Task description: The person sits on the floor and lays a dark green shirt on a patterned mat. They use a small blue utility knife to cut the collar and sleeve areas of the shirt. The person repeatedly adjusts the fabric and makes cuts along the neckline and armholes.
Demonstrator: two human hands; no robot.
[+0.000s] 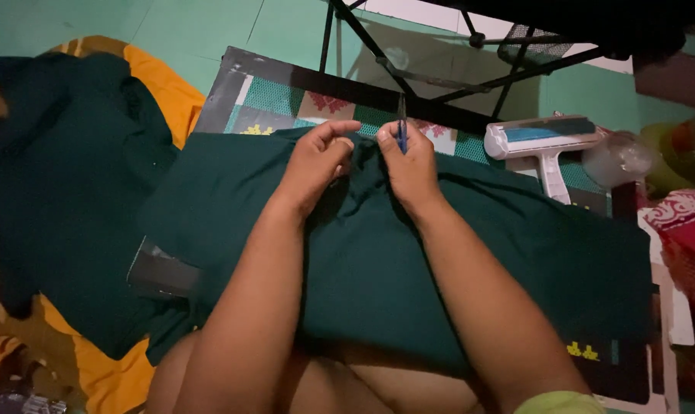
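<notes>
Head view shows two bare hands close together near the top edge of a dark green cloth. The right hand pinches a thin blue tool between thumb and fingers, and the tool stands almost upright with its tip down at the cloth. What kind of tool it is cannot be told; it is too small and dim. The left hand is just beside it, with the fingers curled in and pinching a bunched fold of the same cloth. Both hands rest on the cloth.

The green cloth lies spread flat over a low board with a dark edge and a patterned cover of teal squares. The cloth reaches from the hands down to the person's lap.

To the right of the hands, near the cloth's edge, lies a white lint roller with a blue strip. To the left, well apart, more dark green cloth lies in a pile on an orange sheet. Behind the board stand thin black metal legs on a green floor.
</notes>
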